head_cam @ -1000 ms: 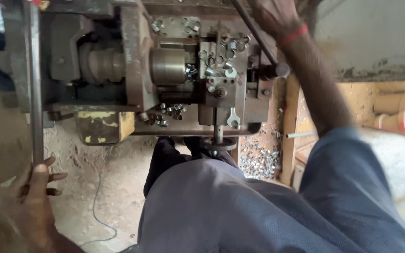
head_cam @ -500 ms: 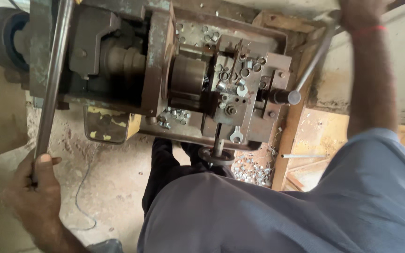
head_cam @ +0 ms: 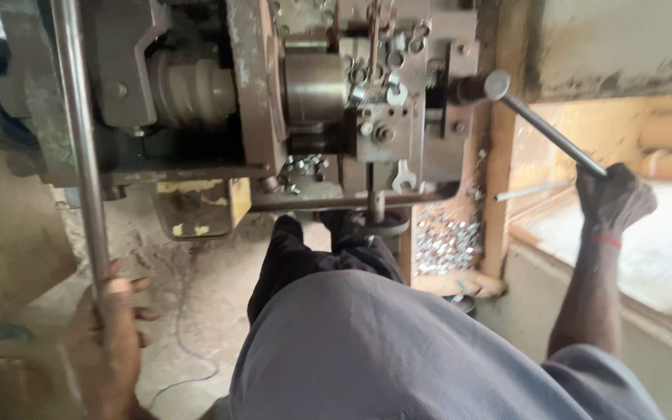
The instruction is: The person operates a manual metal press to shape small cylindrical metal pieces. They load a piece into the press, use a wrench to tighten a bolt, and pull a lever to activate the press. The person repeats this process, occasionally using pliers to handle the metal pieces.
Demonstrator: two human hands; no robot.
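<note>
My left hand (head_cam: 109, 334) at the lower left grips the bottom end of a long steel bar (head_cam: 79, 148) that runs up across the machine's left side. At the right, my right hand (head_cam: 612, 198) is closed around the end of a slanted metal lever (head_cam: 542, 128), whose round head meets the right side of the greasy metal machine (head_cam: 328, 101). The machine has a ribbed cylinder on the left, a central drum, and a block with bolts and small spanners resting on it.
A heap of small shiny metal nuts (head_cam: 445, 241) lies on the floor under the machine's right side. A wooden post (head_cam: 495, 194) stands beside it. A yellow-painted block (head_cam: 196, 206) hangs under the machine. My grey-clad torso and dark-trousered legs fill the lower middle.
My right hand has pulled the lever down and to the right, from near the top of the view. The left hand stays on the long bar. The view shifted closer to the machine.
</note>
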